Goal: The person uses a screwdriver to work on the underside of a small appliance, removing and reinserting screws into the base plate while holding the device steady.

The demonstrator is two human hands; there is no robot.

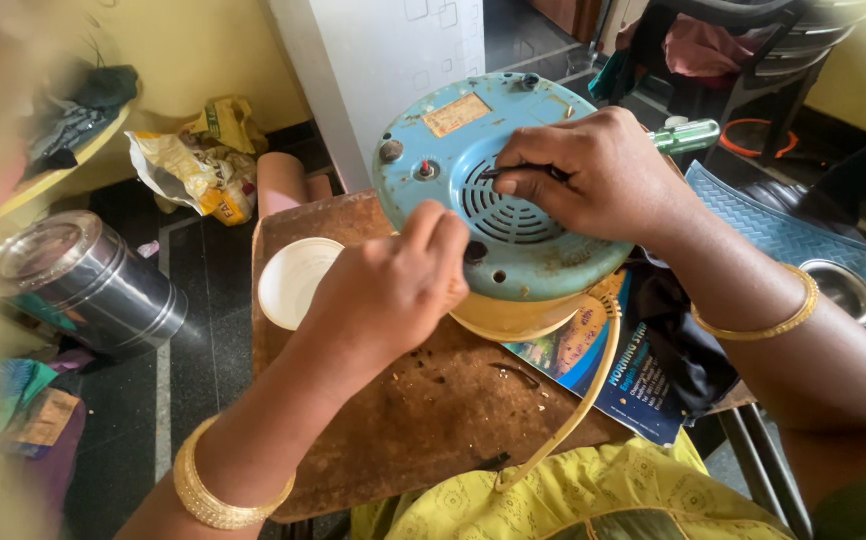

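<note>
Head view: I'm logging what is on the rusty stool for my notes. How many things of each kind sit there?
Blue appliance base: 1
White lid: 1
Printed booklet: 1
Dark cloth: 1
Total: 4

Both hands, left hand [393,285] and right hand [593,175], rest on an upturned blue appliance base [423,180].

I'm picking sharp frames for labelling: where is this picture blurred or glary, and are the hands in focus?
Head view: a soft blurred smear covers the left edge; the left hand, right hand and blue appliance base are sharp in even daylight; bright glare sits on the steel container; straight edges bow slightly toward the corners.
</note>
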